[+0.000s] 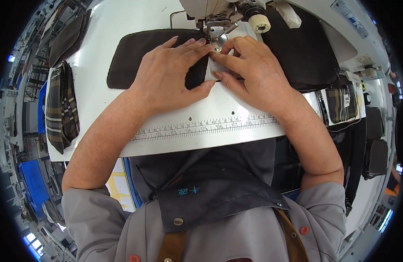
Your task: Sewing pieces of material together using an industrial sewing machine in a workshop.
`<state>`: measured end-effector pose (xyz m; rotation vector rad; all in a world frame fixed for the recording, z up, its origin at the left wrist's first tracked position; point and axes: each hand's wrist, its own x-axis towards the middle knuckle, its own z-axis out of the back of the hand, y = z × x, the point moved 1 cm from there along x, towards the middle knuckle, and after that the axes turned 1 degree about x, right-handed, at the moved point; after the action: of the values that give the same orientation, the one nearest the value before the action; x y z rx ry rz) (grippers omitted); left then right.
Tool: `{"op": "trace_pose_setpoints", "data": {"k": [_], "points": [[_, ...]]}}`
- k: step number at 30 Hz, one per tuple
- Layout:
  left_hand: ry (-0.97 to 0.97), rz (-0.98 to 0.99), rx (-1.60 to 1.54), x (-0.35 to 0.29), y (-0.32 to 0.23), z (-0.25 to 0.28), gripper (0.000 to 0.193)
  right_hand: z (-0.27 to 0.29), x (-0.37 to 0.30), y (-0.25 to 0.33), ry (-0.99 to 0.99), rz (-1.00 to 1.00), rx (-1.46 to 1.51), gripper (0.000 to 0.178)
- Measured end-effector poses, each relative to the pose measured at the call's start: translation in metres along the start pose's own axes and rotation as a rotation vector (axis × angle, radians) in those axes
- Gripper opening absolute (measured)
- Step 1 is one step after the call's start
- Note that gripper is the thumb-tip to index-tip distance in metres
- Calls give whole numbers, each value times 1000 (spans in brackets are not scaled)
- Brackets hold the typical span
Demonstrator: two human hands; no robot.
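Observation:
A dark brown fabric panel (129, 59) with rounded corners lies flat on the white sewing table, its right edge beside the needle and presser foot (207, 35) of a sewing machine. My left hand (168, 74) rests flat on this panel, fingers stretched toward the presser foot and thumb pointing right. Close by, my right hand (256, 65) is curled at the panel's right edge, index fingertip and thumb near that edge. What lies between its fingers is too small to make out. The left fingertips and right index nearly meet just in front of the needle.
A stack of dark panels (297, 48) lies right of the needle. Folded plaid fabric (61, 105) and dark pieces (69, 37) lie at the left edge. More plaid fabric (341, 105) sits at the right. A printed ruler scale (206, 126) runs along the table's front.

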<state>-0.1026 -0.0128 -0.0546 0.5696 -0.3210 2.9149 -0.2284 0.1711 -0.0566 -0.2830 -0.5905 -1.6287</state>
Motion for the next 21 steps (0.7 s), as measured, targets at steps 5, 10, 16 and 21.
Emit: {"op": "trace_pose_setpoints", "data": {"k": [5, 10, 16, 21], "points": [[-9, 37, -259, -7, 10, 5, 58, 0, 1, 2, -4, 32, 46, 23], [-1, 125, -444, -9, 10, 9, 43, 1, 0, 4, 11, 81, 88, 22], [47, -16, -181, -12, 1, 5, 38, 5, 2, 7, 37, 121, 68, 17], [55, -6, -150, -11, 0, 4, 37, 5, 2, 7, 58, 108, 63, 15]]}}
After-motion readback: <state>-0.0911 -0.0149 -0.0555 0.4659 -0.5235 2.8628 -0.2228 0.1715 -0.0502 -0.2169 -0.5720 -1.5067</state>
